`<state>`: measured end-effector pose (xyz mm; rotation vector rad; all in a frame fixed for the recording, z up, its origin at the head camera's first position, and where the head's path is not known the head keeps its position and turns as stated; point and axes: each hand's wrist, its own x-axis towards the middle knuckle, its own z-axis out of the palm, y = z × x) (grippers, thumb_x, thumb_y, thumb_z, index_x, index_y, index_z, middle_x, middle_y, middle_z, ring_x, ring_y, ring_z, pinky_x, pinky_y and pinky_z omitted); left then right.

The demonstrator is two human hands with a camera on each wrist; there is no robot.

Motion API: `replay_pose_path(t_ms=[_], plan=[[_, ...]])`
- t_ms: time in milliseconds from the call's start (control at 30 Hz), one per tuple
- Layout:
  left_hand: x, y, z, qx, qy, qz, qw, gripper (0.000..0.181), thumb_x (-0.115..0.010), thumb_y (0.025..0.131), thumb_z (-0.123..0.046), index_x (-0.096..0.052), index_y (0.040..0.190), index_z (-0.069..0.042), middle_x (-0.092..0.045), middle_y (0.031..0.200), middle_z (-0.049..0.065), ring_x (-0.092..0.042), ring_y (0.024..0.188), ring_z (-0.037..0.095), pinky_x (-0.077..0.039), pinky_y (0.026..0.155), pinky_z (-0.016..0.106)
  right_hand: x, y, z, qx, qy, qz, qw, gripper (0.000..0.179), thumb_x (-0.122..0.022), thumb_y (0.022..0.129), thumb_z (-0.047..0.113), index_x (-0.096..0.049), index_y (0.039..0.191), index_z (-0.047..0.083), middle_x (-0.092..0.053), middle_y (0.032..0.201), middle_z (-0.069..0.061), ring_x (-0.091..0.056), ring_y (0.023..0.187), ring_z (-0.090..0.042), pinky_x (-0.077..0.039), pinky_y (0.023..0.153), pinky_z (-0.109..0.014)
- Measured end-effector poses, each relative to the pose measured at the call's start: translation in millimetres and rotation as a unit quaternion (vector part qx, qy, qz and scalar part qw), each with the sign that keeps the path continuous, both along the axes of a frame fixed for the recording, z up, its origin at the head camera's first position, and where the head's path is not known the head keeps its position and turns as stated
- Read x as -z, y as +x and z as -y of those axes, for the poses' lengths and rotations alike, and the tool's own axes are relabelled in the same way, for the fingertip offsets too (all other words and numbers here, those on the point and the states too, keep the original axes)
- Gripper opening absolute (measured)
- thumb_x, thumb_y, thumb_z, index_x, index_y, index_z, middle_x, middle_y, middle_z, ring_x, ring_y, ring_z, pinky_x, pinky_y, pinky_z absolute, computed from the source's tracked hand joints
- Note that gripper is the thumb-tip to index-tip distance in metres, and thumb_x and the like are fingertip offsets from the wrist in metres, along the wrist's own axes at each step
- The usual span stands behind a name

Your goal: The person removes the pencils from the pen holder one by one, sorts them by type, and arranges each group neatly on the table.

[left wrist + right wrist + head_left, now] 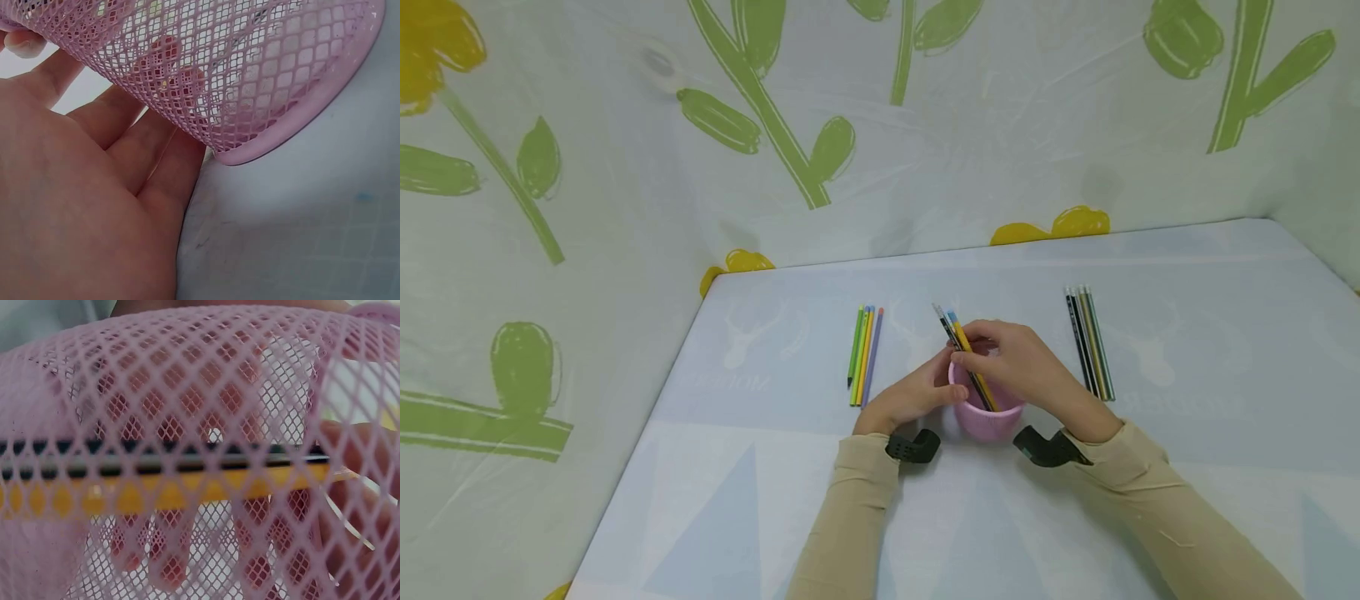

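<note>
A pink mesh pencil cup (988,425) is between the two hands on the table. My left hand (913,392) holds it from the left, thumb near the rim and fingers round the far side; the left wrist view shows those fingers against the mesh (287,81). Over the cup's mouth, my right hand (1011,358) pinches a small bunch of pencils between thumb and fingers. A yellow pencil (962,335) and dark pencils (949,327) are in that bunch, their lower ends inside the cup. Through the mesh, the right wrist view shows the yellow pencil (156,495) beside a dark one (187,461).
Left of the cup, several green, yellow and purple pencils (867,354) lie side by side. Another row of dark and striped pencils (1088,346) lies beyond the right forearm. A patterned cloth covers the table (737,500), and a wall (925,183) with printed plants rises behind it.
</note>
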<state>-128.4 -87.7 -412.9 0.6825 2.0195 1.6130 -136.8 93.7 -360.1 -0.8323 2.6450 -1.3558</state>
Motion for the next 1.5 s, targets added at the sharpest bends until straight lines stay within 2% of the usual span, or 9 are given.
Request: replay_pose_path(t_ms=[300,533,667,767,967,1033,1200,1367,1500], plan=[[-2.4,-3.0,2.0,0.001,-0.001,0.002,1.0000,0.093,-0.054,0.065,-0.072,-0.013,0.141,-0.036,-0.014,0.144,-0.017,-0.016,0.129,0.001,-0.016,0.105,0.034,-1.1,-2.4,0,0.018,-0.042,0.015,0.9988,0.023,-0.060,0.085,0.034,-0.062,0.094,0.014,-0.062,0.092,0.001,-0.059,0.089,-0.017,-0.049,0.077,-0.036],[-22.3,4.4,5.5,0.000,-0.001,-0.009,1.0000,0.093,-0.054,0.067,-0.071,-0.030,0.137,-0.015,-0.039,0.133,-0.003,-0.035,0.122,0.009,-0.027,0.100,0.029,-12.9,-4.7,-7,0.042,-0.135,0.047,0.9888,0.028,-0.057,0.085,0.040,-0.062,0.098,0.016,-0.060,0.094,0.001,-0.055,0.085,-0.016,-0.045,0.078,-0.035],[-30.9,8.2,7.3,-0.002,-0.007,-0.012,0.9999,0.096,-0.053,0.065,-0.073,-0.031,0.136,-0.013,-0.040,0.132,-0.001,-0.035,0.121,0.009,-0.027,0.100,0.029,-23.3,-7.7,-16,0.069,-0.201,0.046,0.9762,0.029,-0.058,0.085,0.036,-0.062,0.101,0.013,-0.061,0.096,-0.001,-0.055,0.085,-0.017,-0.044,0.080,-0.031],[-34.2,9.5,8.3,-0.003,-0.009,-0.013,0.9999,0.098,-0.053,0.063,-0.075,-0.031,0.135,-0.013,-0.040,0.133,-0.001,-0.035,0.121,0.008,-0.026,0.100,0.030,-28.9,-11.4,-24,0.082,-0.280,0.052,0.9551,0.028,-0.058,0.086,0.029,-0.061,0.100,0.006,-0.061,0.099,-0.005,-0.055,0.086,-0.018,-0.043,0.084,-0.026],[-32.7,7.8,9.8,0.007,0.000,-0.025,0.9997,0.098,-0.053,0.064,-0.074,-0.032,0.134,-0.008,-0.041,0.132,0.004,-0.036,0.121,0.010,-0.026,0.101,0.028,-29.6,-22.0,-42,0.054,-0.484,0.099,0.8680,0.025,-0.057,0.087,0.013,-0.054,0.100,-0.008,-0.055,0.093,-0.013,-0.051,0.074,-0.020,-0.048,0.069,-0.021],[-26.8,5.1,10.4,0.010,0.004,-0.026,0.9996,0.096,-0.053,0.065,-0.073,-0.032,0.134,-0.009,-0.040,0.133,0.004,-0.035,0.122,0.011,-0.026,0.101,0.029,-28.0,-25.6,-49,0.048,-0.515,0.114,0.8482,0.027,-0.056,0.087,0.013,-0.052,0.102,-0.009,-0.054,0.090,-0.013,-0.049,0.071,-0.019,-0.048,0.062,-0.019],[-8.1,-1.4,10.2,-0.001,0.007,-0.020,0.9998,0.088,-0.054,0.065,-0.072,-0.035,0.133,-0.018,-0.041,0.133,-0.003,-0.035,0.122,0.009,-0.025,0.101,0.030,-20.7,-33.5,-70,0.059,-0.537,0.143,0.8291,0.033,-0.054,0.089,0.019,-0.050,0.110,-0.006,-0.056,0.086,-0.012,-0.047,0.063,-0.017,-0.044,0.051,-0.018],[0.4,-1.3,4.2,-0.004,0.021,-0.008,0.9997,0.083,-0.055,0.066,-0.071,-0.038,0.131,-0.023,-0.044,0.129,-0.008,-0.037,0.120,0.007,-0.027,0.100,0.030,-6.4,-40.7,-96,0.080,-0.563,0.165,0.8062,0.037,-0.052,0.090,0.019,-0.048,0.116,-0.006,-0.057,0.079,-0.012,-0.044,0.054,-0.016,-0.038,0.043,-0.020],[3.2,0.0,0.7,-0.004,0.021,-0.013,0.9997,0.081,-0.055,0.067,-0.070,-0.040,0.130,-0.022,-0.046,0.126,-0.008,-0.039,0.119,0.006,-0.028,0.100,0.028,6.6,-45.4,-116,0.095,-0.560,0.186,0.8017,0.035,-0.053,0.089,0.017,-0.050,0.116,-0.005,-0.058,0.074,-0.012,-0.042,0.048,-0.015,-0.035,0.038,-0.020]])
